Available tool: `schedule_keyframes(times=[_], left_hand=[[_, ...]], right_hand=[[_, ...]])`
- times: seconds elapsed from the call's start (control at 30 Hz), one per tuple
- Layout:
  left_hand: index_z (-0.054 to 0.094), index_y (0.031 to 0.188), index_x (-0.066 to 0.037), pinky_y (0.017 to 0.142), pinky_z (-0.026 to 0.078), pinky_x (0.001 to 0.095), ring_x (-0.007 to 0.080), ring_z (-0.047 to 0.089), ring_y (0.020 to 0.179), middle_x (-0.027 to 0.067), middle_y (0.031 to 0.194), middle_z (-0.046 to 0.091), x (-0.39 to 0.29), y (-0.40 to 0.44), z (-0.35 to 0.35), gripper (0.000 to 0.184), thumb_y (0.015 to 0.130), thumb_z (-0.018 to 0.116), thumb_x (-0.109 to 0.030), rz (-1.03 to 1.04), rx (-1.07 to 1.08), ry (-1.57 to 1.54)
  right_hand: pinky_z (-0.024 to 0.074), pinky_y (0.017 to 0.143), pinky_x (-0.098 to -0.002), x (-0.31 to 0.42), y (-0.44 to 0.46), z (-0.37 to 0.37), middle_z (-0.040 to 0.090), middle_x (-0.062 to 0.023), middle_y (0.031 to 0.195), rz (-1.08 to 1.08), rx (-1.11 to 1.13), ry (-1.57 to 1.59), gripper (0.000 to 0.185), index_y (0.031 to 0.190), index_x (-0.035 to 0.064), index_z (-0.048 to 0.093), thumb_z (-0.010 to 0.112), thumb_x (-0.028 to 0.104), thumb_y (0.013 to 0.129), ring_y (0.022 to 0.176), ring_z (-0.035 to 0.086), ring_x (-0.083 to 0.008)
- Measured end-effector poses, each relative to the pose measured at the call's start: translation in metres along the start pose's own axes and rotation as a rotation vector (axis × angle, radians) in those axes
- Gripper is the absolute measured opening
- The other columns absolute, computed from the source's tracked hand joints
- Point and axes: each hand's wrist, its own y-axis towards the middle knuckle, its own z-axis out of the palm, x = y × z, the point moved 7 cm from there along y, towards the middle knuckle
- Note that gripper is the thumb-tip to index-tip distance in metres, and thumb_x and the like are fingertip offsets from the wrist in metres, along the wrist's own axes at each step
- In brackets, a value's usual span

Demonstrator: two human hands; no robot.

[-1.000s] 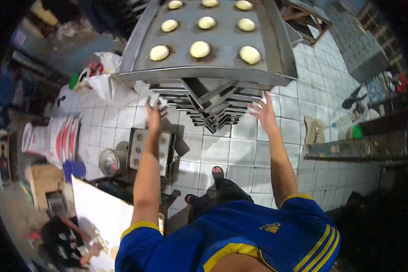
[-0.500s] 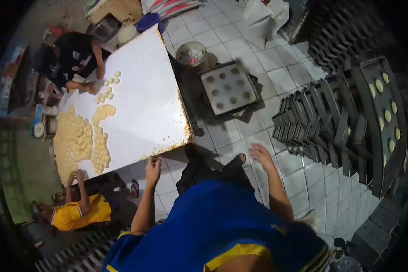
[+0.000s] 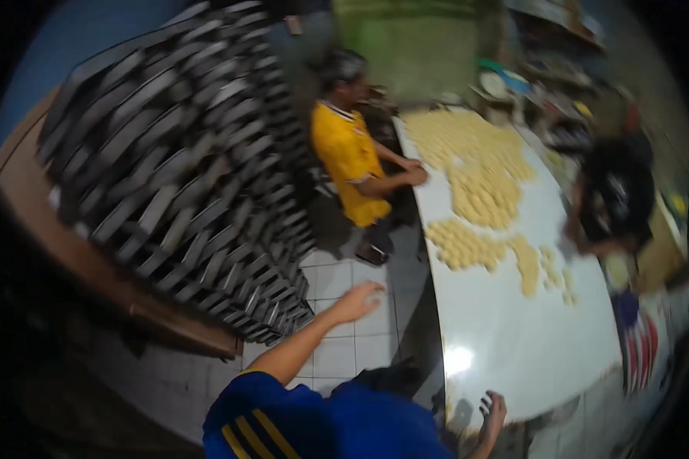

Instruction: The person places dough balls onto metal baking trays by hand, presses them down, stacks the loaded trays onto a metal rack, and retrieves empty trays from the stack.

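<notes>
My left hand (image 3: 357,301) is held out over the tiled floor between the tray stacks and the table, its fingers apart with nothing in them. At the near end of the white table (image 3: 528,352), my right hand (image 3: 494,411) hovers over or rests by the edge; which of these I cannot tell. Its fingers are loosely bent and spread, and it holds nothing. Many pale dough balls (image 3: 482,195) cover the far part of the tabletop. Nearer lie a smaller group of dough balls (image 3: 463,246) and a long lump of dough (image 3: 525,268).
Tall stacks of dark metal trays (image 3: 184,168) fill the left side. A person in a yellow shirt (image 3: 350,153) stands at the table's left edge, hands at its rim. Across from them, a person in black (image 3: 618,187) leans over the table. Striped sacks (image 3: 640,352) lie at right.
My view has swung left, bringing the tray stacks into sight and the floor trays out of it. My left hand has left the table's edge; my right hand is now by the table.
</notes>
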Motion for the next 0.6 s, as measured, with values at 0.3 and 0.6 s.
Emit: schedule_keyframes(times=[0.3, 0.6], left_hand=[[0.060, 0.145, 0.000, 0.114, 0.051, 0.0442, 0.0359, 0.067, 0.129, 0.0200, 0.135, 0.069, -0.232, -0.142, -0.602, 0.055, 0.095, 0.074, -0.017, 0.076, -1.175, 0.883], [0.052, 0.157, -0.005, 0.112, 0.053, 0.0425, 0.0325, 0.067, 0.135, 0.0208, 0.143, 0.071, -0.277, -0.385, -0.896, 0.066, 0.098, 0.074, -0.023, -0.136, -1.550, 0.959]], right_hand=[[0.0574, 0.099, -0.0447, 0.087, 0.090, 0.213, 0.069, -0.0124, 0.143, -0.157, 0.697, -0.458, 0.063, 0.159, 0.0103, 0.053, 0.062, 0.050, 0.112, 0.119, 0.069, -0.0278], [0.0519, 0.114, -0.0448, 0.548, -0.283, 0.590, 0.074, -0.0152, 0.133, -1.307, 1.099, -0.338, 0.039, 0.133, 0.0017, 0.070, 0.078, 0.011, 0.096, 0.127, 0.070, -0.0299]])
